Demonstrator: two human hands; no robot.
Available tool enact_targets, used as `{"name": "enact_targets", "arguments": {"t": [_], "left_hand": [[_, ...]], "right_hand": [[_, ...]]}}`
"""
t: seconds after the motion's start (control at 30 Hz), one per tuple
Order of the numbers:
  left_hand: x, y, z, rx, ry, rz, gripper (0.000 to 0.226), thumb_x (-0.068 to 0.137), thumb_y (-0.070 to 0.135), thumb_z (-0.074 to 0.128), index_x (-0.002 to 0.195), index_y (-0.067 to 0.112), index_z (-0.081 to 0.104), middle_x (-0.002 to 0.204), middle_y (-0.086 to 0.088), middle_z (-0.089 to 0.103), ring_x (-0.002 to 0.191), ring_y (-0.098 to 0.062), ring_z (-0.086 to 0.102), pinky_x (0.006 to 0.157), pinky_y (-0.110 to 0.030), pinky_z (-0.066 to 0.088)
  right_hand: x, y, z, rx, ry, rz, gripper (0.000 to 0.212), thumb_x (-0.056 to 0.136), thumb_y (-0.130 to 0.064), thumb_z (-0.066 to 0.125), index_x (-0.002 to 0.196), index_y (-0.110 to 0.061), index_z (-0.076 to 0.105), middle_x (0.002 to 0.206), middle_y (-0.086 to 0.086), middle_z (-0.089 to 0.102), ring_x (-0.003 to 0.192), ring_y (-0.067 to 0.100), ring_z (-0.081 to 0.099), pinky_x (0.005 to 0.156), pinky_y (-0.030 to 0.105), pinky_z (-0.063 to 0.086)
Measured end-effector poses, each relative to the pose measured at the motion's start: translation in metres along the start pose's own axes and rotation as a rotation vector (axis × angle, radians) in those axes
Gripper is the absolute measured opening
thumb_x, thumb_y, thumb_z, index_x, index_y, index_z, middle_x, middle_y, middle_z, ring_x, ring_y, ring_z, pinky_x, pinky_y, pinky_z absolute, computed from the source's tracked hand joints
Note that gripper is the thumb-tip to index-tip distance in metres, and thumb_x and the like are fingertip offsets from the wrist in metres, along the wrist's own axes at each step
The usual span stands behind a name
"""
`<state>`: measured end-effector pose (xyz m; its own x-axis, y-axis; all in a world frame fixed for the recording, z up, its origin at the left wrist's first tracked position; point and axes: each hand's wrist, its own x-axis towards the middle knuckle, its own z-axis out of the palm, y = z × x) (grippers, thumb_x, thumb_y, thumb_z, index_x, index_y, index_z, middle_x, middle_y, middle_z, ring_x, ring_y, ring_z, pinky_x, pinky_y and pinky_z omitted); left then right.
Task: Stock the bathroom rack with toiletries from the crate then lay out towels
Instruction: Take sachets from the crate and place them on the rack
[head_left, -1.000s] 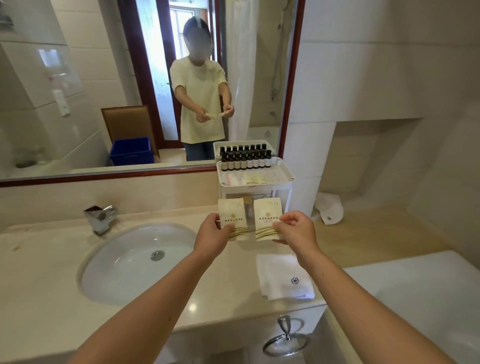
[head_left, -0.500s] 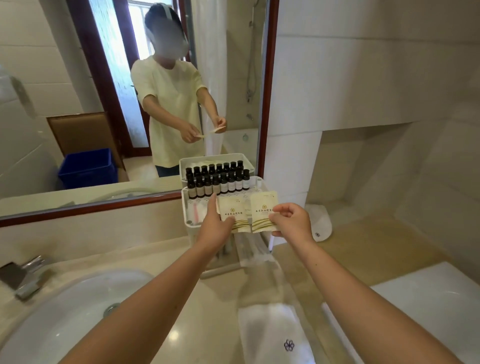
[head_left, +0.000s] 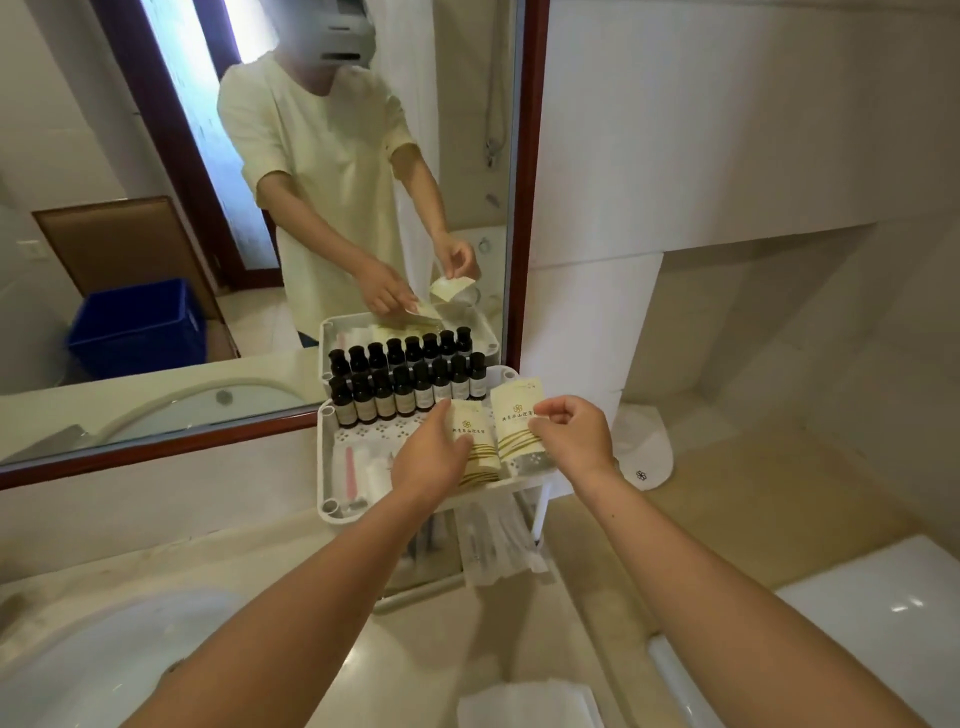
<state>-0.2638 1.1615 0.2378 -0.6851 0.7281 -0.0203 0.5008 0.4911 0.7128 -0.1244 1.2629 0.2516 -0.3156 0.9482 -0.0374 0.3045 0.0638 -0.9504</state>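
A white two-tier rack (head_left: 326, 467) stands on the counter against the mirror. Along the back of its top shelf stands a row of several small dark bottles (head_left: 405, 400). Wrapped toothbrush items (head_left: 358, 475) lie at the shelf's left. My left hand (head_left: 434, 457) grips a cream packet with gold stripes (head_left: 470, 434) low over the shelf. My right hand (head_left: 571, 436) pinches a second, matching packet (head_left: 517, 415) just to its right, tilted above the shelf's right end. The lower tier holds clear-wrapped items (head_left: 493, 540).
A sink basin (head_left: 78, 670) lies at lower left. A folded white towel (head_left: 530, 706) sits at the counter's front edge. White cloth with a logo (head_left: 644, 452) rests right of the rack. The mirror reflects a blue crate (head_left: 137, 327). A white bathtub rim (head_left: 872, 613) borders the right.
My head and both hands have moved closer to the rack. The two packets have come down from in front of the rack to just over its top shelf.
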Motion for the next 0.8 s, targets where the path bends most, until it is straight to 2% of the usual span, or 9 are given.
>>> {"name": "enact_targets", "arguments": {"t": [0.1, 0.17, 0.23, 0.37, 0.47, 0.53, 0.6, 0.7, 0.8], "left_hand": [[0.006, -0.001, 0.010, 0.082, 0.022, -0.011, 0.062, 0.092, 0.038, 0.055, 0.147, 0.031, 0.028, 0.136, 0.001, 0.055, 0.113, -0.021, 0.059, 0.079, -0.032, 0.050], [0.010, 0.000, 0.017, 0.126, 0.016, -0.023, 0.062, 0.091, 0.039, 0.055, 0.146, 0.031, 0.028, 0.133, 0.001, 0.057, 0.108, -0.020, 0.060, 0.071, -0.030, 0.045], [0.011, 0.001, 0.022, 0.161, 0.004, -0.043, 0.062, 0.090, 0.039, 0.056, 0.146, 0.031, 0.029, 0.132, 0.001, 0.058, 0.108, -0.021, 0.060, 0.070, -0.029, 0.043], [0.009, 0.002, 0.029, 0.249, 0.000, -0.058, 0.059, 0.088, 0.041, 0.058, 0.142, 0.028, 0.037, 0.128, -0.001, 0.060, 0.111, -0.022, 0.059, 0.079, -0.032, 0.047], [0.007, 0.000, 0.029, 0.306, 0.035, -0.052, 0.056, 0.086, 0.045, 0.061, 0.136, 0.029, 0.045, 0.125, 0.001, 0.062, 0.114, -0.021, 0.055, 0.089, -0.036, 0.048], [0.006, -0.002, 0.029, 0.327, 0.046, -0.055, 0.056, 0.084, 0.046, 0.064, 0.134, 0.029, 0.047, 0.125, 0.002, 0.061, 0.117, -0.020, 0.052, 0.093, -0.038, 0.046], [0.006, -0.002, 0.029, 0.358, 0.050, -0.065, 0.059, 0.082, 0.048, 0.065, 0.135, 0.030, 0.048, 0.129, 0.002, 0.057, 0.120, -0.021, 0.048, 0.097, -0.038, 0.043], [0.004, -0.002, 0.030, 0.411, 0.060, -0.064, 0.062, 0.079, 0.051, 0.067, 0.135, 0.033, 0.048, 0.131, 0.001, 0.046, 0.122, -0.022, 0.039, 0.102, -0.036, 0.036], [0.003, -0.002, 0.030, 0.432, 0.039, -0.046, 0.058, 0.080, 0.048, 0.068, 0.133, 0.034, 0.051, 0.134, 0.003, 0.045, 0.125, -0.022, 0.037, 0.103, -0.036, 0.033]], "right_hand": [[0.015, 0.007, 0.005, -0.049, -0.056, -0.001, 0.014, 0.079, -0.015, 0.070, 0.085, -0.027, 0.065, 0.088, -0.008, 0.064, 0.086, 0.012, 0.064, 0.070, 0.026, 0.053], [0.023, 0.010, 0.007, -0.141, -0.117, -0.006, 0.014, 0.080, -0.018, 0.070, 0.086, -0.030, 0.064, 0.089, -0.011, 0.063, 0.086, 0.010, 0.063, 0.072, 0.028, 0.055], [0.028, 0.014, 0.008, -0.257, -0.176, -0.017, 0.014, 0.080, -0.021, 0.070, 0.084, -0.033, 0.063, 0.089, -0.013, 0.062, 0.085, 0.009, 0.062, 0.074, 0.031, 0.055], [0.032, 0.019, 0.007, -0.433, -0.235, -0.061, 0.013, 0.077, -0.026, 0.068, 0.086, -0.034, 0.062, 0.085, -0.016, 0.058, 0.084, 0.008, 0.059, 0.060, 0.023, 0.042], [0.033, 0.022, 0.007, -0.536, -0.259, -0.102, 0.012, 0.079, -0.028, 0.066, 0.088, -0.034, 0.061, 0.088, -0.015, 0.060, 0.079, 0.008, 0.059, 0.054, 0.021, 0.037], [0.034, 0.022, 0.006, -0.637, -0.253, -0.158, 0.012, 0.079, -0.029, 0.065, 0.090, -0.033, 0.061, 0.091, -0.013, 0.062, 0.079, 0.010, 0.058, 0.055, 0.022, 0.037], [0.034, 0.023, 0.005, -0.735, -0.241, -0.224, 0.015, 0.080, -0.029, 0.065, 0.095, -0.032, 0.065, 0.100, -0.010, 0.064, 0.086, 0.013, 0.059, 0.059, 0.024, 0.041], [0.034, 0.023, 0.006, -0.825, -0.237, -0.295, 0.020, 0.081, -0.027, 0.066, 0.101, -0.028, 0.069, 0.112, -0.004, 0.058, 0.096, 0.018, 0.057, 0.065, 0.028, 0.045], [0.032, 0.021, 0.005, -0.896, -0.257, -0.327, 0.022, 0.083, -0.029, 0.065, 0.104, -0.026, 0.070, 0.115, 0.000, 0.052, 0.100, 0.021, 0.053, 0.068, 0.029, 0.043]]}}
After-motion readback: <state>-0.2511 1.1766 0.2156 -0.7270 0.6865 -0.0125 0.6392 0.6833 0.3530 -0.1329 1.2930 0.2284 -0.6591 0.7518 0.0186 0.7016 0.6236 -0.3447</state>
